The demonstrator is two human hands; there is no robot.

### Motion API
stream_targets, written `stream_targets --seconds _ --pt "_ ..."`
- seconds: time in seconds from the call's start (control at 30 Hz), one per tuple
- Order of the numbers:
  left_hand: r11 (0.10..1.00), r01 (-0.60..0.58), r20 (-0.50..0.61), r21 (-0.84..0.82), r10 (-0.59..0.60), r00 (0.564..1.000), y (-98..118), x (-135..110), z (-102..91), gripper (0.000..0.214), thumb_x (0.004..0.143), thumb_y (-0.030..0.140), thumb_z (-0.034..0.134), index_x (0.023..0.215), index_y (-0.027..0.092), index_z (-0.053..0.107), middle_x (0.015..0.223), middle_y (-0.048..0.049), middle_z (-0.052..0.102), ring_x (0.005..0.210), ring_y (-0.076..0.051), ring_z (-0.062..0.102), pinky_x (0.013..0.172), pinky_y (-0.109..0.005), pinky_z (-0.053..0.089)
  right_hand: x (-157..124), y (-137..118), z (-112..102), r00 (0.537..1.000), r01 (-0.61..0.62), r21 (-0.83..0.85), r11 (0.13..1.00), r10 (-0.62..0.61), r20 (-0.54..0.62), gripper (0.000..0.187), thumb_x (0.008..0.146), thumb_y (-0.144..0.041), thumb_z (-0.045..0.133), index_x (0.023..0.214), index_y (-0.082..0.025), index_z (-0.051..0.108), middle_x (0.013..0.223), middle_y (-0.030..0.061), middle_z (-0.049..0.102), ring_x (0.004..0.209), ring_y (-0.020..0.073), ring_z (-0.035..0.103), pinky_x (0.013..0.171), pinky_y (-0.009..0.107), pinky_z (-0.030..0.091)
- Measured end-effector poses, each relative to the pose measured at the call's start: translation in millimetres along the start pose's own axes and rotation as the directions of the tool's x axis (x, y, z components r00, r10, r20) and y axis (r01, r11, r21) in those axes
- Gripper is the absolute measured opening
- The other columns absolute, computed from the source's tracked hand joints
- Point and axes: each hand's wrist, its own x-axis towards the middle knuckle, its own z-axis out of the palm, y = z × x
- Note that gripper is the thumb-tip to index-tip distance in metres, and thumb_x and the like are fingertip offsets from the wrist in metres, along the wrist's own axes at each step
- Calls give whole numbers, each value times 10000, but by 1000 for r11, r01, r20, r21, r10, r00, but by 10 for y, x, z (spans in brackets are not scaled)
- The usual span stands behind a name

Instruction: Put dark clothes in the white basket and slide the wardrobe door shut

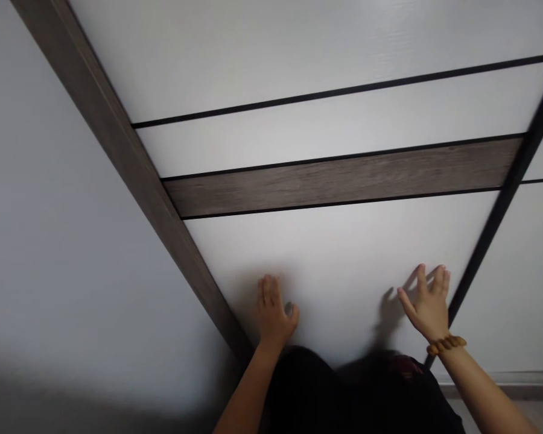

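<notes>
Here, neither hand closes on anything: the left hand (275,313) sits with its fingers slightly curled and its thumb turned inward, while the right hand (428,304) is spread wide, its fingers well apart. The two hands stand apart from each other at about the same height, both palm-forward against a white panel (335,271) of what looks like a sliding wardrobe door. The left hand appears to rest on the surface, and the right seems to as well, though its soft shadow falls just beside it, so firm contact cannot be told from this view. A bead bracelet (446,345) in amber tones circles the right wrist. Above the hands, a dark wood-grain rail (344,178) crosses the door between thin black strips, with more white panel (298,60) beyond it. A dark wood stile (117,157) runs along the door's left edge, next to a pale grey wall (72,241). A slim black upright (507,193) lies to the right of the right hand. The person's dark clothing (308,392) fills the bottom of the view, and a skirting board (502,378) shows at lower right.
</notes>
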Motion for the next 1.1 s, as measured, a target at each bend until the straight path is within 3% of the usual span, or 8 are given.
stream_targets --seconds 0.3,0.4,0.47,0.57,0.8,0.87,0.97,1.1 --pt "997 3 36 -71 -1 999 119 -295 143 749 861 238 558 1538 68 286 1496 -248 407 1402 -397 390 1078 -542 441 -383 -185 -9 997 64 45 997 -67 46 879 850 -728 298 1522 -174 413 1571 115 53 1599 261 18 1239 493 383" --pt "975 59 48 -213 -50 998 162 -522 141 747 864 237 560 1550 116 290 1182 -153 622 1073 -258 623 914 -413 549 -721 -250 -73 983 180 134 974 -184 15 792 868 -571 419 1581 -258 270 1472 48 350 1445 42 398 1154 238 534" --pt "914 155 172 -375 -96 980 211 -745 123 788 871 204 559 1582 173 220 899 -23 633 782 -143 625 771 -289 559 -1004 -291 -97 966 200 264 943 -234 105 805 894 -425 414 1620 -262 107 1262 -3 536 1085 -128 557 905 -12 539" --pt "820 284 365 -497 -100 926 300 -1123 102 843 869 141 494 1602 224 86 726 64 545 619 -94 548 645 -212 509 -1418 -318 -62 907 90 437 895 -255 335 828 906 -301 359 1629 -202 -31 948 -48 591 650 -188 441 666 -120 400" --pt "785 468 704 -405 -58 707 411 -1612 149 1073 726 83 469 1574 161 -182 705 82 525 593 -115 527 578 -247 441 -1868 -194 167 865 72 401 913 -257 431 922 839 -230 383 1630 -122 -79 734 -67 517 603 -164 418 600 -94 339" --pt "801 425 667 -422 -44 744 408 -1567 148 1058 720 78 477 1582 148 -132 691 88 522 574 -107 523 570 -229 445 -1830 -170 159 874 76 389 918 -249 418 908 843 -239 389 1633 -123 -43 746 -69 524 607 -168 420 617 -92 347" --pt "826 279 461 -490 -26 887 340 -1336 105 873 768 85 504 1565 190 162 681 90 526 544 -78 514 560 -177 457 -1590 -186 35 910 133 408 903 -275 310 757 869 -266 419 1595 -200 217 758 -71 530 591 -186 379 634 -101 337" --pt "946 25 41 -322 -12 999 79 -771 45 355 883 207 529 1236 176 544 937 -39 645 857 -164 635 791 -285 545 -932 -281 -246 963 264 353 898 -263 -50 270 851 -295 512 1039 -235 697 954 -58 585 893 -174 489 865 -59 414"
